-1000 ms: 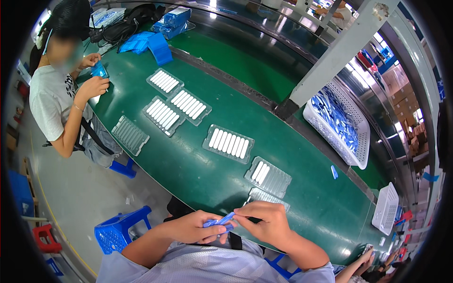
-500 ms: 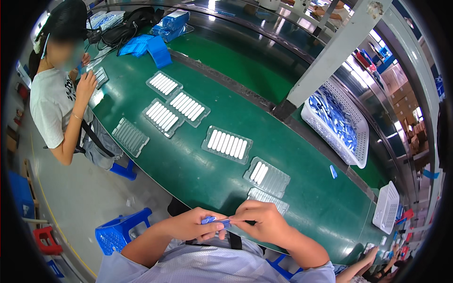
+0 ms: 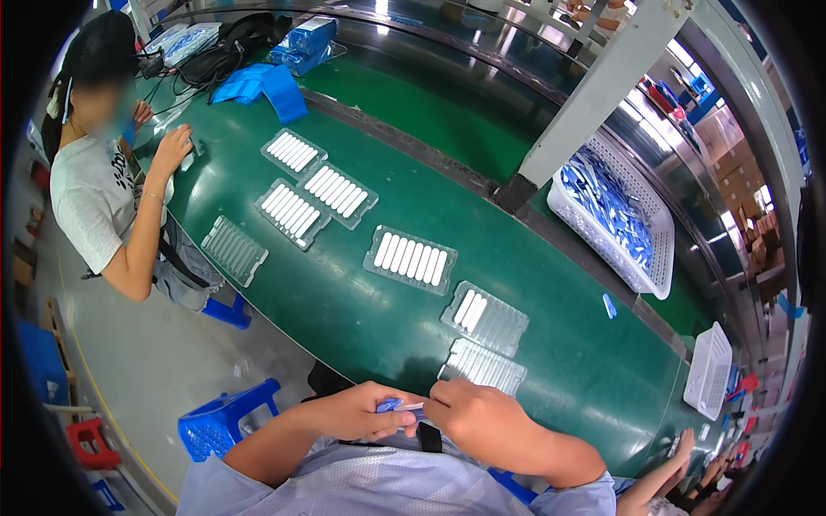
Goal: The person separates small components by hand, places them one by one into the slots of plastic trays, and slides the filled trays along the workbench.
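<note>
Close to my body, my left hand [image 3: 368, 414] is closed around small blue pieces [image 3: 390, 404] with a pale strip showing between the fingers. My right hand [image 3: 478, 423] pinches at the pale end of these pieces; its fingertips partly hide what they grip. Just beyond my hands lies a clear ridged tray [image 3: 497, 365], its near edge covered by my right hand. Touching it is another clear tray [image 3: 508, 328] with a few white rounded sticks [image 3: 469, 311] at its left end.
A clear tray [image 3: 368, 262] full of white sticks lies mid-table, with several more farther left. White baskets [image 3: 658, 275] stand at right, the larger holding blue-and-white pieces. One blue piece [image 3: 609, 306] lies alone. A co-worker [image 3: 103, 206] sits at left, near a blue stool [image 3: 206, 439].
My right hand has turned, knuckles now more upward, and shifted slightly right. More of the pale strip shows between my hands. At left, the co-worker's hand has moved.
</note>
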`<act>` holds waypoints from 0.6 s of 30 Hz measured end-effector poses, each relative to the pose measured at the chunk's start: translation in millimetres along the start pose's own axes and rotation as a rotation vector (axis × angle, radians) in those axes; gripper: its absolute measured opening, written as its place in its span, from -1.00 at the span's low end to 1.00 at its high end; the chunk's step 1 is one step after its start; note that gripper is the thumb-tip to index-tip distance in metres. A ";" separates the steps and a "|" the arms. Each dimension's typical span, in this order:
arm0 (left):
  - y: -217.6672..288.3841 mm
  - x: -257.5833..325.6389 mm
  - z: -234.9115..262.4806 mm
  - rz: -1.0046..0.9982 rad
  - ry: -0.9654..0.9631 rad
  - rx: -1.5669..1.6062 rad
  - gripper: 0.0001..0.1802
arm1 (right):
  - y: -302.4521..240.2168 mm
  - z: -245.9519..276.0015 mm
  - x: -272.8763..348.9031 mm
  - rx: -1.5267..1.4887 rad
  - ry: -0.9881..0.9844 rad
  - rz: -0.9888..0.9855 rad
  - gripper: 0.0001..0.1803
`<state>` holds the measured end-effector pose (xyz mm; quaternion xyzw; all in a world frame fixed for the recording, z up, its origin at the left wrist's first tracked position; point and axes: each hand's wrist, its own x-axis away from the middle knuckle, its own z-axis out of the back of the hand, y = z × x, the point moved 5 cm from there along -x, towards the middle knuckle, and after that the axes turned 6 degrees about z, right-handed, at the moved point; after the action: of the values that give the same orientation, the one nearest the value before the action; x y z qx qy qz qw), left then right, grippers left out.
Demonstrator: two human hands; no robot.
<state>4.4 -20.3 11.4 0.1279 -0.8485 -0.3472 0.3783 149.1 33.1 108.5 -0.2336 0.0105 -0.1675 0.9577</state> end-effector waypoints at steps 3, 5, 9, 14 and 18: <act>-2.1 0.3 -1.9 -0.041 0.010 0.060 -0.56 | -2.6 -2.4 -0.6 0.019 0.007 0.003 -0.96; 1.8 3.3 -3.8 -0.031 0.031 0.090 -0.56 | -0.4 -3.6 0.8 -0.014 0.001 0.009 -0.93; 11.7 11.0 -3.6 -0.050 -0.021 0.097 -0.64 | 16.6 8.8 -2.1 -0.447 0.129 0.078 -0.83; 4.6 6.7 -5.6 -0.052 -0.072 0.061 -0.69 | 31.3 9.3 -8.9 -0.743 0.217 -0.083 -0.86; 8.2 2.5 -11.5 -0.090 -0.083 -0.014 -0.69 | 28.4 -8.2 -14.8 -0.755 0.162 -0.151 -0.87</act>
<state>11.5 -21.2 23.8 0.1491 -0.8544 -0.3747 0.3277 143.4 58.0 87.5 -0.5557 0.1299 -0.2398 0.7854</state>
